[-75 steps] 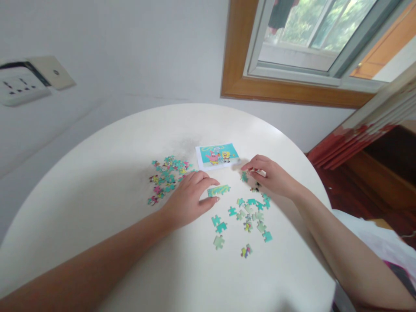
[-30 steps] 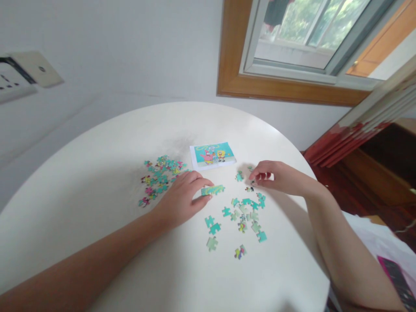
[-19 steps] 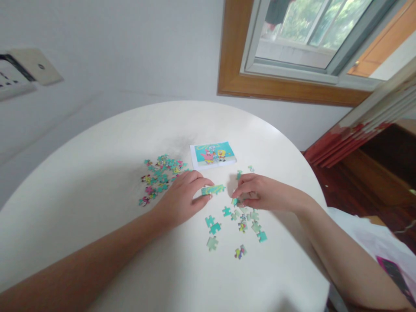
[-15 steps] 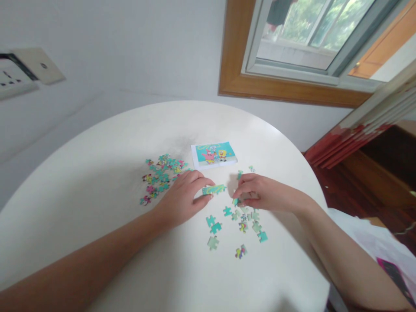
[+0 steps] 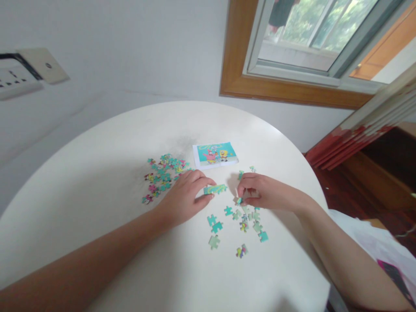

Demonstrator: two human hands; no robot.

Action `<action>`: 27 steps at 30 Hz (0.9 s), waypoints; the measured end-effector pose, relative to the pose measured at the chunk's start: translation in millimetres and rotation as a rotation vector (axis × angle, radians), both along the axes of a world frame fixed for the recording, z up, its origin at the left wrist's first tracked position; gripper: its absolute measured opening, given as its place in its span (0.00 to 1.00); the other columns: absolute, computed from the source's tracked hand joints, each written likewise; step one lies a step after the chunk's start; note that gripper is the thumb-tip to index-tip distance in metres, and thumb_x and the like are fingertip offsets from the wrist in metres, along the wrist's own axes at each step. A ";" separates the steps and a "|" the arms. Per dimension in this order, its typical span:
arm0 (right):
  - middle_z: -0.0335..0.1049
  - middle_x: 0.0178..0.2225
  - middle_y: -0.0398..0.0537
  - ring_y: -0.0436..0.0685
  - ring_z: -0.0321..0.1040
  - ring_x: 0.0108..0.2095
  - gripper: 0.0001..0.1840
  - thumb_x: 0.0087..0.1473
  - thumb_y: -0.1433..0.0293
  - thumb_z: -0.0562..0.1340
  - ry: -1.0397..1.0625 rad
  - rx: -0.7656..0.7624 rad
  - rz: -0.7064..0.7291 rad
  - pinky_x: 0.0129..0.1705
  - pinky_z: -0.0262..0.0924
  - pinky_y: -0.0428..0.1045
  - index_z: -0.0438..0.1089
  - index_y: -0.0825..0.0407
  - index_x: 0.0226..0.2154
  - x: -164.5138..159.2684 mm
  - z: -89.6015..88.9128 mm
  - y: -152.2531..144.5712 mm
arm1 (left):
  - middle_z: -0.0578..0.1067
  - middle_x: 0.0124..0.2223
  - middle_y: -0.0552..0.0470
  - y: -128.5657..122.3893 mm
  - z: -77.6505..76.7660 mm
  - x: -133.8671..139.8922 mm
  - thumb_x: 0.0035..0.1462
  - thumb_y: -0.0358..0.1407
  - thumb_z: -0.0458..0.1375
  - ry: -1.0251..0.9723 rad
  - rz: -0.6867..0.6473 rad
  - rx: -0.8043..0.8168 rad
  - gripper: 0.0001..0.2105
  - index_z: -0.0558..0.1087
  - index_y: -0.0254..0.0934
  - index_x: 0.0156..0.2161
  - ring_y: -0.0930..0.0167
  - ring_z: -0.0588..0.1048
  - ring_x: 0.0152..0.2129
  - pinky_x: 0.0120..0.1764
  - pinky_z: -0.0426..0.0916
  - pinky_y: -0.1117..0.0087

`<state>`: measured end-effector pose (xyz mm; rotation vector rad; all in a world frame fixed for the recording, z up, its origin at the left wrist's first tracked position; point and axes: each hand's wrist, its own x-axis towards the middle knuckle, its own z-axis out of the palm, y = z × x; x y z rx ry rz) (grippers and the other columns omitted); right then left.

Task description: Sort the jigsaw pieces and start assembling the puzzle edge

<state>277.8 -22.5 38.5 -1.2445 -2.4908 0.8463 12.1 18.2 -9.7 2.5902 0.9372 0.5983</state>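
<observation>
My left hand (image 5: 187, 196) rests on the table with thumb and index finger around the left end of a short strip of joined jigsaw pieces (image 5: 216, 189), green with yellow markings. Just right of the strip, my right hand (image 5: 260, 190) pinches a small teal jigsaw piece (image 5: 239, 201) between its fingertips, partly hidden by them. Loose jigsaw pieces (image 5: 217, 227), teal, pale green and multicoloured, lie below both hands. A bigger heap of jigsaw pieces (image 5: 162, 175) spreads left of my left hand, which covers its edge. Behind the strip lies a reference picture (image 5: 216, 155) with cartoon figures.
The round white table (image 5: 156, 277) stands against a white wall with a socket (image 5: 19, 78) at the left. A wood-framed window (image 5: 302, 89) is at the upper right, beside a red and white curtain (image 5: 351, 138). A white plastic sheet (image 5: 360, 242) lies at the right.
My right hand has turned the pinched jigsaw piece, which now shows less of its face, and the fingers have shifted slightly right. My left hand stays on the strip.
</observation>
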 end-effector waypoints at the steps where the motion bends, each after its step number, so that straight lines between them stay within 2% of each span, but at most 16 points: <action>1: 0.69 0.35 0.46 0.52 0.66 0.35 0.07 0.51 0.78 0.63 0.008 -0.005 -0.003 0.37 0.60 0.46 0.72 0.52 0.34 0.0 -0.8 0.2 | 0.72 0.44 0.48 -0.1 0.1 0.1 0.60 0.37 0.56 0.003 0.001 -0.001 0.11 0.72 0.40 0.47 0.63 0.69 0.45 0.51 0.61 0.59; 6: 0.68 0.26 0.41 0.48 0.63 0.26 0.06 0.51 0.77 0.60 0.042 -0.105 -0.127 0.29 0.56 0.44 0.72 0.52 0.30 -3.8 -6.6 1.6 | 0.72 0.43 0.48 -0.7 0.8 0.5 0.61 0.37 0.55 0.001 -0.002 0.002 0.11 0.72 0.39 0.47 0.63 0.69 0.44 0.51 0.61 0.59; 11: 0.69 0.25 0.41 0.48 0.62 0.26 0.05 0.51 0.75 0.61 0.099 -0.054 -0.274 0.30 0.56 0.45 0.73 0.52 0.31 -10.3 -11.2 6.1 | 0.72 0.44 0.47 -1.0 0.4 0.0 0.61 0.37 0.55 0.005 -0.001 0.003 0.11 0.72 0.39 0.47 0.63 0.69 0.45 0.51 0.61 0.59; 22: 0.72 0.33 0.46 0.50 0.66 0.31 0.09 0.52 0.75 0.61 0.147 0.033 -0.249 0.35 0.61 0.47 0.75 0.51 0.36 -11.5 -18.4 11.7 | 0.72 0.43 0.47 -2.8 3.6 1.6 0.60 0.36 0.55 -0.013 0.005 -0.002 0.10 0.73 0.38 0.46 0.63 0.69 0.44 0.50 0.62 0.59; 27: 0.72 0.33 0.47 0.50 0.67 0.31 0.09 0.54 0.75 0.61 0.121 0.085 -0.235 0.37 0.62 0.48 0.76 0.51 0.37 -12.0 -21.2 14.4 | 0.72 0.43 0.48 -2.8 4.3 1.4 0.60 0.36 0.55 -0.010 0.003 -0.010 0.10 0.73 0.40 0.45 0.63 0.69 0.45 0.51 0.62 0.58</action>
